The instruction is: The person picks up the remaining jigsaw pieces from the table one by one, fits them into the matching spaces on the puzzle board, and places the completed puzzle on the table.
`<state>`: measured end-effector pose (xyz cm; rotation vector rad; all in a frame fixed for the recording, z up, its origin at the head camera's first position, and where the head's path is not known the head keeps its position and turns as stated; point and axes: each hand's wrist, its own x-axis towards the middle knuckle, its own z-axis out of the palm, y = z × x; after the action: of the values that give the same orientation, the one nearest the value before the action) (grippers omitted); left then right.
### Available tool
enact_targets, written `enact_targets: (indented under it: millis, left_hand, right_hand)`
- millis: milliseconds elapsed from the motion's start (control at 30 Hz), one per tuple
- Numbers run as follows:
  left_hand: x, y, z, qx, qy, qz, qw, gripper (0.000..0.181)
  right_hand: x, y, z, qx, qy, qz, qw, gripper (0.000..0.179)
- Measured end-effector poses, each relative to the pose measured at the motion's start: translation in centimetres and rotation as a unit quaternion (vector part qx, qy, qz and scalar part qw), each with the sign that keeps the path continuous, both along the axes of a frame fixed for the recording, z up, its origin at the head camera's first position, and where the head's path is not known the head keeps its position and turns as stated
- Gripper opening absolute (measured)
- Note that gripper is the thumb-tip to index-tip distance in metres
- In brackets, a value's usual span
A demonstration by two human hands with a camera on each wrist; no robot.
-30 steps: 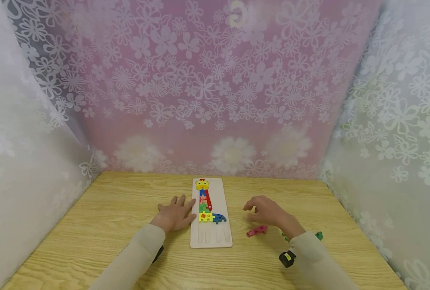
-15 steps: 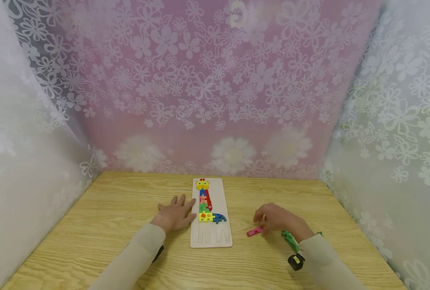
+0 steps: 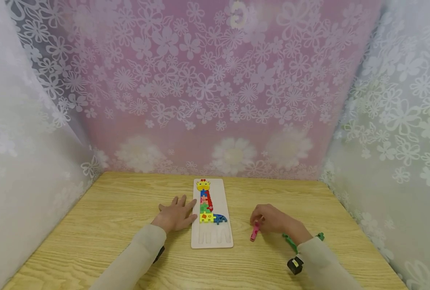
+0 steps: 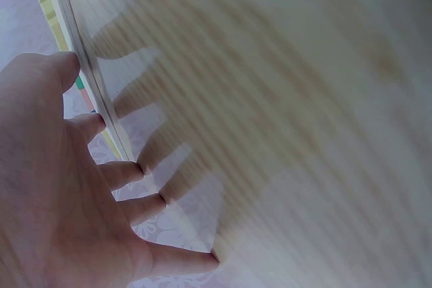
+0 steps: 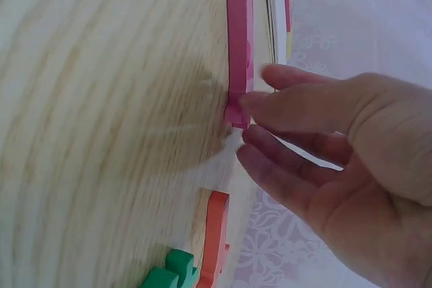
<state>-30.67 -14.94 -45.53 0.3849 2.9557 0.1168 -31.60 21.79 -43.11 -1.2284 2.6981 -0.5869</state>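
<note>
A pale wooden puzzle board (image 3: 220, 197) bears a giraffe made of coloured pieces, its yellow head (image 3: 203, 185) at the far end and a blue piece (image 3: 220, 218) at its right side. Leg-shaped grooves show bare in the board's near part. My left hand (image 3: 175, 214) lies with fingers spread, thumb and index finger at the board's left edge. Right of the board, my right hand (image 3: 271, 218) pinches one end of a pink puzzle piece (image 5: 239, 38) between thumb and fingers. That piece is low at the table, its free end pointing towards me.
Partly under the right forearm lie green puzzle pieces (image 3: 289, 241). An orange-red piece (image 5: 214, 234) lies beside a green one (image 5: 169, 274) in the right wrist view. Flowered cloth (image 3: 215, 100) hangs behind and at both sides of the wooden table (image 3: 128, 193).
The right hand has moved right and down to the pink piece and taken its end. The piece has turned, its free end swinging towards me. The left hand stays in place.
</note>
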Motion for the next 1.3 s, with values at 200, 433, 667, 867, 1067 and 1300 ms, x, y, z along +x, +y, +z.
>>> enact_targets:
  millis: [200, 433, 667, 867, 1067, 1300]
  left_hand:
    - [0.0, 0.0, 0.0, 0.000, 0.001, 0.000, 1.0000, 0.066]
    - [0.0, 0.0, 0.0, -0.001, 0.000, 0.001, 1.0000, 0.066]
    - [0.1, 0.0, 0.1, -0.001, 0.000, -0.001, 1.0000, 0.066]
    - [0.2, 0.0, 0.2, -0.001, 0.003, 0.000, 1.0000, 0.066]
    - [0.1, 0.0, 0.0, -0.006, 0.003, -0.002, 1.0000, 0.066]
    - [0.0, 0.1, -0.1, -0.009, 0.004, 0.000, 1.0000, 0.067]
  right_hand:
    - [0.8, -0.2, -0.2, 0.067, 0.046, -0.077, 0.9937, 0.033]
    - [2.2, -0.6, -0.2, 0.111, 0.097, -0.114, 0.9825, 0.035]
    - [2.9, -0.6, -0.1, 0.101, 0.108, -0.100, 0.9839, 0.050]
    - [3.3, -0.8, -0.2, 0.094, 0.094, -0.098, 0.9862, 0.062]
    - [3.1, -1.0, -0.8, 0.067, 0.094, -0.078, 0.9904, 0.060]
    - [2.6, -1.4, -1.7, 0.051, 0.119, -0.067, 0.9893, 0.055]
